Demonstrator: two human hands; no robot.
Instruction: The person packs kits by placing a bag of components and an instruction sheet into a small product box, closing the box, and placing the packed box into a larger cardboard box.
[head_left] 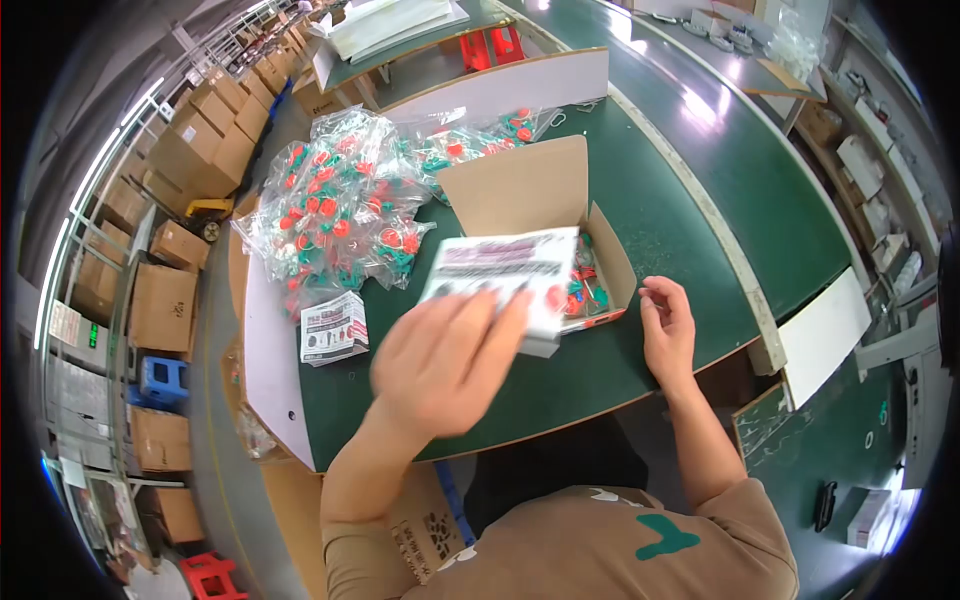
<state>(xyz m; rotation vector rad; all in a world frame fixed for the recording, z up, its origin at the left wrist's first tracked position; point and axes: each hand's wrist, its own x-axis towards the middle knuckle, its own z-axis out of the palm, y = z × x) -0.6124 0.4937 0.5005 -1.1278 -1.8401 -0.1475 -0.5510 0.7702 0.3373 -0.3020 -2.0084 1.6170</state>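
By brown cardboard box (612, 258), clasping white printed paper stack (505, 258) in left grip (440, 360), likely against slipping; with right grip (670, 335) half-curled, empty.

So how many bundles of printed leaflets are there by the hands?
2 that show: one leaflet bundle lies on the green table, and the left hand holds another bundle. More could be hidden.

The head camera faces the bench (572, 388) from above
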